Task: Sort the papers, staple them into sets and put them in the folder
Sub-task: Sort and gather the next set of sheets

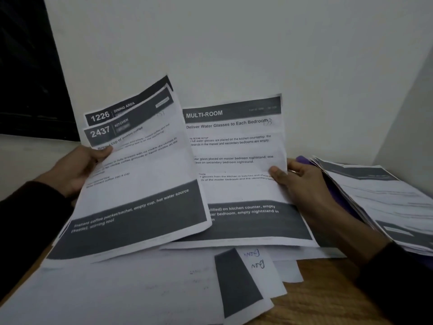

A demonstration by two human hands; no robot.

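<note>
My left hand grips two overlapping printed sheets by their left edge, thumb on top. The front one is headed "2437 KITCHEN", and a "1226 DINING AREA" sheet peeks out behind it. My right hand pinches the right edge of a "MULTI-ROOM" sheet, which is partly covered by the kitchen sheet. All three sheets are raised and tilted toward me. A purple folder lies at the right under a stack of papers. No stapler is in view.
Several loose sheets lie spread over the wooden desk below my hands, one with handwriting on it. A white wall stands close behind, with a corner at the right. A dark panel fills the far left.
</note>
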